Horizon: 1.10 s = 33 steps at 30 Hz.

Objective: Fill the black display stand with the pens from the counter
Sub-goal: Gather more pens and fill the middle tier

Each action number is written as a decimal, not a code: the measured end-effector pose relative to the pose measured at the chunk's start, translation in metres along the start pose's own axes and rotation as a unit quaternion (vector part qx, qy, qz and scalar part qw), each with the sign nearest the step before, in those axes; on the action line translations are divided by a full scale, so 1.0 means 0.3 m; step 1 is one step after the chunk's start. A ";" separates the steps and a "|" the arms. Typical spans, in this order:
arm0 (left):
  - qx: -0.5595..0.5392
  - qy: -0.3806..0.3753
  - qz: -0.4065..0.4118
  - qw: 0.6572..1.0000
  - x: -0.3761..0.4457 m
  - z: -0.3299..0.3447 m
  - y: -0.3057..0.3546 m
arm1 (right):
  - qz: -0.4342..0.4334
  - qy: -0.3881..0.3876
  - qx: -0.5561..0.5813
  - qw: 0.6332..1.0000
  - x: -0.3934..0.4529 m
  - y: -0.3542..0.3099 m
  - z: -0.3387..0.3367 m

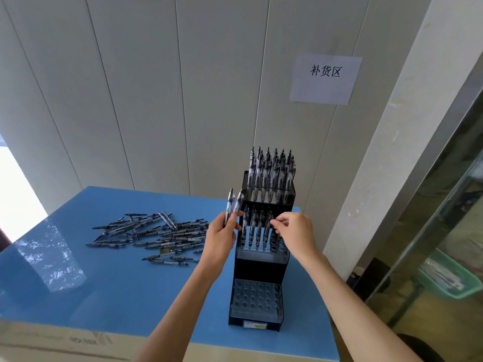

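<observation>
One legible text: a white paper sheet (326, 79) fixed to the panelled wall (156, 100) carries three printed black characters, "补货区". A small label (254, 325) sits on the front base of the black display stand (257, 267); its print is too small to read.
</observation>
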<state>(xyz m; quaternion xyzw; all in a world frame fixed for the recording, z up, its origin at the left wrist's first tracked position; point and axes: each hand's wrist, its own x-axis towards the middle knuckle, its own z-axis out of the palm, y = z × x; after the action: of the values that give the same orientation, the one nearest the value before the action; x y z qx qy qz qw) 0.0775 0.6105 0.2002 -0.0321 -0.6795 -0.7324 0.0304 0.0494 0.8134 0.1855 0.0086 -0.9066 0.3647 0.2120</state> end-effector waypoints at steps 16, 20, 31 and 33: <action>0.029 -0.083 0.038 0.995 0.000 0.083 -0.001 | 0.129 -0.105 0.410 0.897 0.023 -0.163 -0.122; 0.045 -0.072 0.032 0.996 -0.002 0.080 0.006 | 0.129 -0.067 0.417 0.897 0.026 -0.150 -0.130; 0.108 0.026 0.031 0.993 0.028 -0.023 -0.019 | -0.001 0.061 0.087 0.994 0.040 -0.033 -0.137; 0.101 0.025 0.035 0.994 0.032 -0.029 -0.022 | -0.009 0.063 0.077 0.995 0.038 -0.032 -0.129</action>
<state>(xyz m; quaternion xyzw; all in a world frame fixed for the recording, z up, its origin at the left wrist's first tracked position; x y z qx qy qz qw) 0.0675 0.6023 0.1939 -0.0340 -0.7473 -0.6593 0.0757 0.0554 0.8336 0.2213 0.0099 -0.8606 0.4311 0.2711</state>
